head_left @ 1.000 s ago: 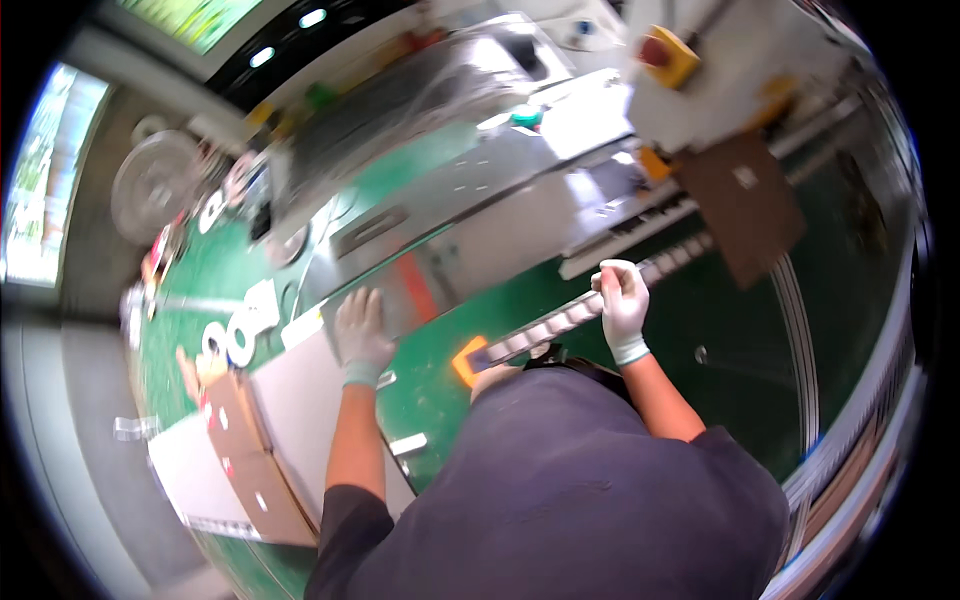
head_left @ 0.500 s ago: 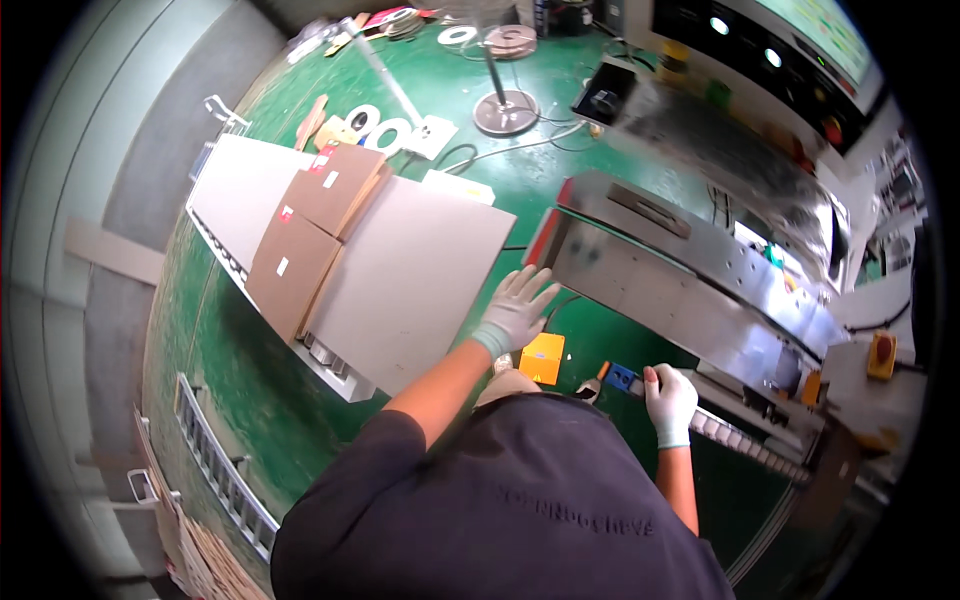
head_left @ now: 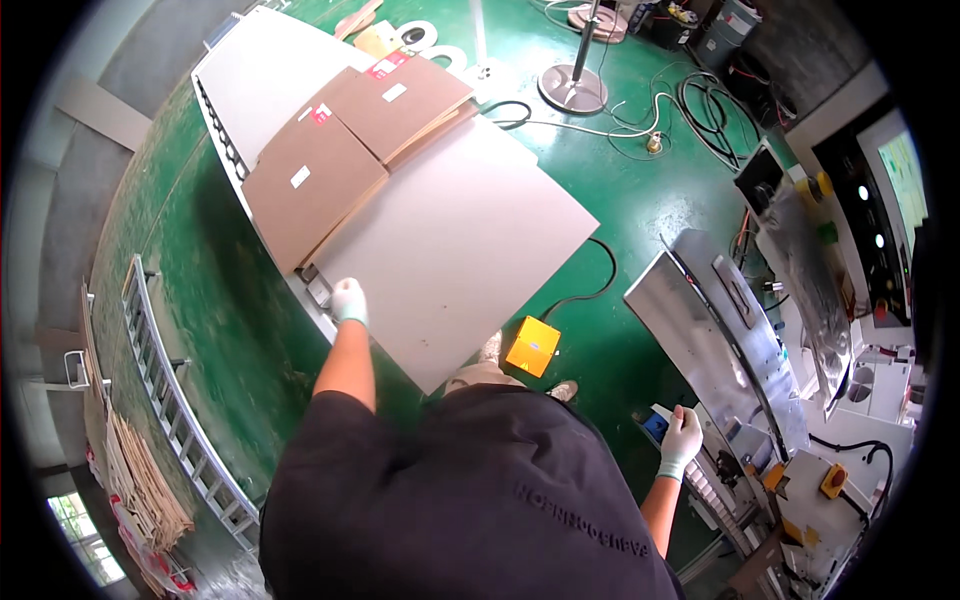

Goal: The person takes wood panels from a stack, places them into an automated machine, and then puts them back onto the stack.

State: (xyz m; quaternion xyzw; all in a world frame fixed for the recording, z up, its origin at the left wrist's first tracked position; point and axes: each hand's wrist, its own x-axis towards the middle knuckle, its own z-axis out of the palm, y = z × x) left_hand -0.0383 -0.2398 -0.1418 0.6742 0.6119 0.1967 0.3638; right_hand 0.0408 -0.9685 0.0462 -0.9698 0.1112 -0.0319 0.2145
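- Nearest to me is my own dark shirt; both forearms run out from under it, and both hands wear pale gloves.
- My right hand (head_left: 681, 436) sits low on the right, fingers curled round a small blue-faced object (head_left: 656, 427) at the near edge of the steel machine (head_left: 715, 340). It looks like a closed grip, though what the object is I cannot tell.
- My left hand (head_left: 349, 299) reaches forward and left, fingers closed down on the near left edge of the big grey board (head_left: 450, 240), right where the board meets the low table's rim (head_left: 222, 120) (whether it pinches one sheet or only presses, I cannot tell).
- The board lies straight ahead of the left hand. Its long axis runs from the far left corner down toward my feet on the right, so the left hand is by far the nearer one; the right is well apart, over at the machine.
- Just beyond the left hand, two brown cardboard stacks (head_left: 315, 180) lie flat on the board, overlapping, each with a small white rectangular label; the farther one (head_left: 400, 95) also bears a red-and-white sticker near its left corner.
- On the green floor by my shoes sits a yellow pedal box (head_left: 532, 345) with a black cable (head_left: 600, 275) trailing away.
- Farther off: white tape rolls (head_left: 420, 35), a round stand base (head_left: 572, 88), loose cables.
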